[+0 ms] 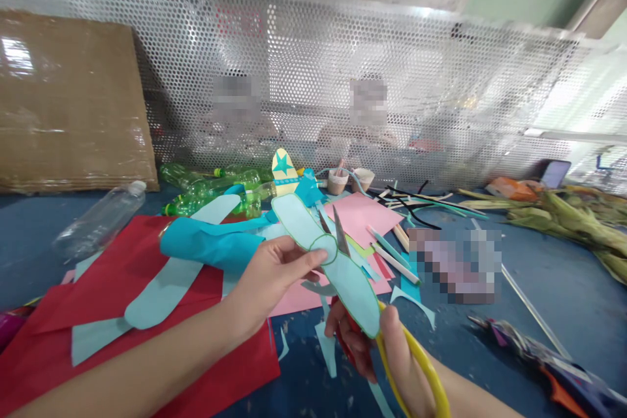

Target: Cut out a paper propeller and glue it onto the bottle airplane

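My left hand (281, 274) pinches a light blue paper propeller (355, 290) at its round middle, thumb on top. Green outlines run along the propeller's two rounded blades. In my right hand (399, 356) is a pair of scissors (424, 366) with one yellow and one red handle. The scissor blades stand apart, pointing up behind the propeller's centre; whether they touch the paper I cannot tell. Left of my hands lies a paper airplane with a rolled blue body (210, 245) and a long pale blue wing (164, 294), on red paper (210, 366).
Green plastic bottles (206, 192) and a clear bottle (100, 219) lie at the back left. Pink paper (365, 215) and paper scraps (327, 346) surround the work. A glue gun (548, 366) rests at right, near corn husks (568, 222). A perforated metal panel (313, 65) stands behind.
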Tool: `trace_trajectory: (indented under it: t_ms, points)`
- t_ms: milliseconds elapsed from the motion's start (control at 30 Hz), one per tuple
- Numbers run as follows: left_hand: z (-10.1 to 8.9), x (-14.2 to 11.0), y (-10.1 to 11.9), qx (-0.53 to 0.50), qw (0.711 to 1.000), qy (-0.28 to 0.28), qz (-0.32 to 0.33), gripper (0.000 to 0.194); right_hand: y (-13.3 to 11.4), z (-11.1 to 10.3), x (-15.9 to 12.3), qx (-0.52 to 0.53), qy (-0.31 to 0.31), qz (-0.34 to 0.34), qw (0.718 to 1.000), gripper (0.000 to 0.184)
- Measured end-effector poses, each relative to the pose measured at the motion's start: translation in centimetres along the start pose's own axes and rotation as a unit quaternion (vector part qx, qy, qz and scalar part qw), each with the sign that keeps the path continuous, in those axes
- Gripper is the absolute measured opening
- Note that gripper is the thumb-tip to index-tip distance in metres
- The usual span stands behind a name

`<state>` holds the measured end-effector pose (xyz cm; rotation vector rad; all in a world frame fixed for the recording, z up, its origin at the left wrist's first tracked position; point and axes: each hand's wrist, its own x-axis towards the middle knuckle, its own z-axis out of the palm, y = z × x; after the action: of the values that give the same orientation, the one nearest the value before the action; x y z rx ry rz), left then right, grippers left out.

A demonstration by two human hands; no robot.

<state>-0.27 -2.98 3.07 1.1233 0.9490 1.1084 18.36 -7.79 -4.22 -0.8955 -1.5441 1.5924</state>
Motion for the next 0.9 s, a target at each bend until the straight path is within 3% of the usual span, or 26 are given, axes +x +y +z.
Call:
trace_trajectory:
  t_ms: [267, 900]
  points:
    - [0.1, -0.2, 0.0, -0.021, 0.999, -0.025, 0.009, 0.024, -0.9, 0.6, 0.4, 0.021, 0.001, -0.012, 1.000, 0.086]
    - [0.0, -0.2, 0.0, -0.016, 1.000, -0.002, -0.012, 0.026, -0.6, 0.5, 0.3, 0.018, -0.003, -0.015, 1.000, 0.083]
